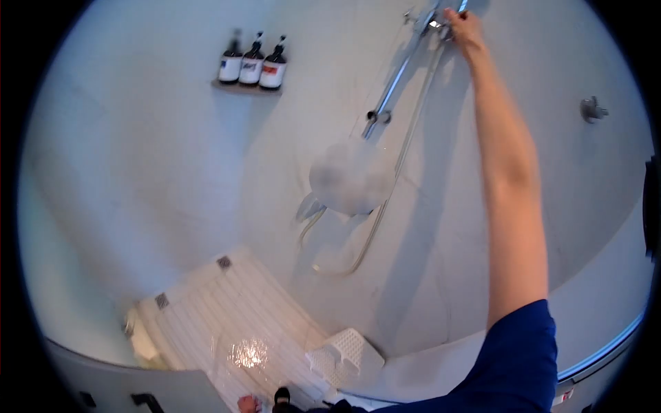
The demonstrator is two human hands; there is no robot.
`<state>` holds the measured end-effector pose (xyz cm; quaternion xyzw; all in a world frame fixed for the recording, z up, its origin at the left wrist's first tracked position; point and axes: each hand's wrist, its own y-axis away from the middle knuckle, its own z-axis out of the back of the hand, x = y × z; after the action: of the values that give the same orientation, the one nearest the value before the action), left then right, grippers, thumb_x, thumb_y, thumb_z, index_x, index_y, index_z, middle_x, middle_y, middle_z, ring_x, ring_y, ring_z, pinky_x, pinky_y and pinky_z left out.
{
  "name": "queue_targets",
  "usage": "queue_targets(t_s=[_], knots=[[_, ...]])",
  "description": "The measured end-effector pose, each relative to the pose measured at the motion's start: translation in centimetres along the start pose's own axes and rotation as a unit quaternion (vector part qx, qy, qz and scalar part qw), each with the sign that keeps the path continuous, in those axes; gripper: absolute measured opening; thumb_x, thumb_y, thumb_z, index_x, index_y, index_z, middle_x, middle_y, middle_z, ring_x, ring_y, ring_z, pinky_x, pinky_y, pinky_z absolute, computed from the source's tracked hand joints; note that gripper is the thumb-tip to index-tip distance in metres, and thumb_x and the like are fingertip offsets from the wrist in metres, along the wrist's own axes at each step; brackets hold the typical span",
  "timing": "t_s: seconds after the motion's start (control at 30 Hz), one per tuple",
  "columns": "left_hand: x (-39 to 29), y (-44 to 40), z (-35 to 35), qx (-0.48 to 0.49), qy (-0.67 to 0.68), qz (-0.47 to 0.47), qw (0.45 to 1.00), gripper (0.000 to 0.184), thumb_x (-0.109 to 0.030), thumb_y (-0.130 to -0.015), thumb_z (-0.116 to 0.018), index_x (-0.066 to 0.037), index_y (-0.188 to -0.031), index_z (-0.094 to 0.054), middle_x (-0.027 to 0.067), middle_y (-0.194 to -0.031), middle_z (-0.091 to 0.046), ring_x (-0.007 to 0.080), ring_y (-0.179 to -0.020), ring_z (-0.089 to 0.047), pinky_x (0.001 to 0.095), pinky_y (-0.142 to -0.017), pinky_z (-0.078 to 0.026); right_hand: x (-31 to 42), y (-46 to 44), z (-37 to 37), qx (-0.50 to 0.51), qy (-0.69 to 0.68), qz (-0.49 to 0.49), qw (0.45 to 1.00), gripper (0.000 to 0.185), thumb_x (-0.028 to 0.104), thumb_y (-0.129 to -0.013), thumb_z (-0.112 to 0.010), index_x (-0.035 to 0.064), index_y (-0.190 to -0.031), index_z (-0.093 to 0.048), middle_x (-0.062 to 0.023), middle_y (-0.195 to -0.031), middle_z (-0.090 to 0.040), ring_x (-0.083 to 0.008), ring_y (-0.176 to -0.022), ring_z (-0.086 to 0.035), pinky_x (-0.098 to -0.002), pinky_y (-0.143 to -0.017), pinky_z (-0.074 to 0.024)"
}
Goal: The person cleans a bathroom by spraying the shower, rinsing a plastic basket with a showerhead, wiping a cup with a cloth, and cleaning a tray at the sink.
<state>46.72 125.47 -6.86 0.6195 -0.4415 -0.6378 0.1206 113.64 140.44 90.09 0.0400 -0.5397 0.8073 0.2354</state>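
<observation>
My right hand [466, 33] reaches high up the wall, its fingers closed around the chrome shower bracket [436, 25] on the rail [406, 62]. A pale shower hose [421, 113] hangs from near that bracket, loops low on the wall and rises again. Partly in view at the bottom edge is my left hand [248, 404], above the wet floor; its fingers are too small and cut off to read. A blurred whitish round patch [352, 177] covers the lower end of the rail, and what lies behind it is hidden.
Three dark pump bottles [250, 67] stand on a small wall shelf [246, 89]. A metal wall knob [593, 110] is at the right. Below are a slatted wet floor [234, 313], a white perforated stool [346, 358] and a grey panel [131, 382] with a black handle.
</observation>
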Motion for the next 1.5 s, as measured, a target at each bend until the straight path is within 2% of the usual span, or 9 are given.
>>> queue_targets(t_s=[0.07, 0.23, 0.27, 0.3, 0.37, 0.43, 0.6, 1.2, 1.5], knots=[[-4.6, 1.3, -2.8, -0.054, 0.068, 0.084, 0.993, 0.013, -0.012, -0.085, -0.045, -0.009, -0.076, -0.054, 0.0073, -0.063, -0.052, 0.0188, -0.044, -0.051, 0.0279, -0.031, -0.037, -4.7, -3.6, -3.2, -0.109, 0.090, 0.097, 0.985, 0.019, 0.020, -0.078, -0.063, 0.0021, -0.081, -0.056, -0.0067, -0.068, -0.055, -0.0186, -0.064, -0.056, -0.0363, -0.053, -0.0470], [-7.3, 3.9, -3.9, -0.068, 0.022, 0.097, 0.993, 0.025, -0.009, -0.081, -0.049, -0.010, -0.106, -0.050, 0.0086, -0.080, -0.058, 0.0204, -0.060, -0.059, 0.0342, -0.048, -0.048, -4.8, 15.3, -6.5, -0.053, -0.012, 0.130, 0.990, 0.037, 0.033, -0.084, -0.062, 0.0019, -0.103, -0.054, -0.0080, -0.089, -0.056, -0.0151, -0.080, -0.053, -0.0308, -0.072, -0.0455], [-7.5, 4.3, -4.0, -0.069, 0.025, 0.097, 0.993, 0.025, -0.008, -0.081, -0.049, -0.010, -0.105, -0.050, 0.0085, -0.080, -0.058, 0.0205, -0.061, -0.060, 0.0341, -0.048, -0.048, -4.6, 22.3, -7.3, -0.106, 0.075, 0.264, 0.956, 0.049, 0.021, -0.079, -0.063, -0.0005, -0.120, -0.047, -0.0202, -0.119, -0.051, -0.0377, -0.110, -0.048, -0.0434, -0.094, -0.0380], [-7.2, 4.8, -3.1, -0.075, 0.022, 0.104, 0.991, 0.025, -0.008, -0.080, -0.049, -0.010, -0.106, -0.049, 0.0090, -0.081, -0.059, 0.0205, -0.061, -0.060, 0.0349, -0.047, -0.048, -5.0, 29.6, -8.5, 0.081, -0.106, 0.144, 0.981, 0.047, 0.024, -0.081, -0.062, 0.0024, -0.120, -0.048, -0.0157, -0.119, -0.052, -0.0325, -0.112, -0.047, -0.0405, -0.094, -0.0375], [-6.0, 5.7, -1.1, -0.112, 0.008, 0.136, 0.984, 0.024, -0.009, -0.082, -0.048, -0.010, -0.106, -0.049, 0.0106, -0.083, -0.059, 0.0223, -0.059, -0.059, 0.0369, -0.046, -0.048, -5.8, 44.2, -10.9, 0.225, -0.469, -0.312, 0.795, 0.042, 0.029, -0.085, -0.058, 0.0082, -0.121, -0.050, -0.0068, -0.120, -0.053, -0.0223, -0.116, -0.045, -0.0348, -0.095, -0.0367], [-4.9, 6.9, 1.4, -0.155, -0.004, 0.170, 0.973, 0.022, -0.012, -0.084, -0.046, -0.010, -0.107, -0.048, 0.0125, -0.083, -0.059, 0.0244, -0.059, -0.059, 0.0384, -0.046, -0.047, -9.0, 59.5, -11.6, 0.320, -0.161, 0.136, 0.924, 0.044, 0.012, -0.073, -0.068, 0.0065, -0.115, -0.055, -0.0131, -0.118, -0.054, -0.0292, -0.114, -0.048, -0.0406, -0.097, -0.0376], [-3.6, 8.9, 5.6, -0.220, -0.034, 0.245, 0.944, 0.012, -0.010, -0.085, -0.044, -0.009, -0.093, -0.053, 0.0109, -0.071, -0.057, 0.0234, -0.051, -0.057, 0.0398, -0.044, -0.045, -6.1, 80.2, -7.7, 0.538, -0.162, -0.043, 0.826, 0.049, 0.018, -0.070, -0.071, 0.0055, -0.114, -0.054, -0.0204, -0.115, -0.054, -0.0327, -0.106, -0.051, -0.0398, -0.095, -0.0377], [-9.0, 4.5, -5.7, -0.067, 0.006, 0.100, 0.993, 0.024, -0.005, -0.081, -0.046, -0.009, -0.104, -0.052, 0.0078, -0.075, -0.058, 0.0174, -0.054, -0.057, 0.0295, -0.039, -0.043, -7.7, 78.7, -3.2, 0.611, -0.219, -0.270, 0.711, 0.033, 0.016, -0.076, -0.069, 0.0033, -0.105, -0.061, -0.0087, -0.087, -0.066, -0.0130, -0.077, -0.061, -0.0269, -0.071, -0.0496], [-5.2, 6.6, 2.1, -0.200, -0.030, 0.190, 0.961, 0.016, -0.011, -0.085, -0.045, -0.011, -0.099, -0.054, 0.0107, -0.072, -0.058, 0.0227, -0.050, -0.057, 0.0367, -0.040, -0.043, -8.6, 41.9, 4.3, 0.161, -0.120, -0.110, 0.973, 0.013, 0.003, -0.080, -0.062, 0.0008, -0.093, -0.063, -0.0043, -0.084, -0.064, -0.0097, -0.079, -0.059, -0.0236, -0.073, -0.0483]])
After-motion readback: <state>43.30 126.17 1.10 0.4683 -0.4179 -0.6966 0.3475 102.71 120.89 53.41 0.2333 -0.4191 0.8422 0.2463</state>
